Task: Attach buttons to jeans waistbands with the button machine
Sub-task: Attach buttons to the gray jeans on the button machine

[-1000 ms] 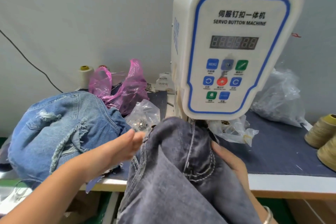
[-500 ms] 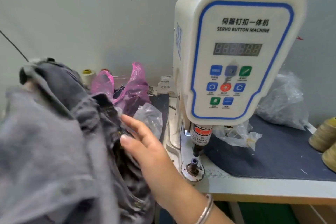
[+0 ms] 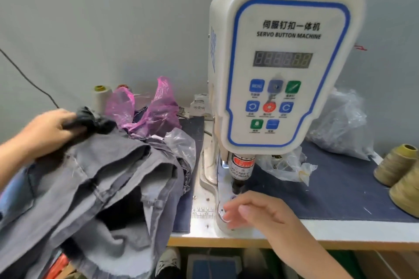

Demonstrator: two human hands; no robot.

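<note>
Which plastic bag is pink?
The pink bag behind the grey jeans, left of the button machine. The bags beside the machine are clear or greyish.

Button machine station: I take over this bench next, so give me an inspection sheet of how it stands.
Surface: white table with a dark blue mat.
Job's things: button machine upright, nothing under its punch; grey jeans heaped at left.
Clutter: pink bag, clear bags, thread cones.
Hands: left hand has a grip on the jeans; right hand hovers at the machine's base, fingers loose.
Cables: one dark cable down the wall.
Surroundings: plain grey wall.
</note>
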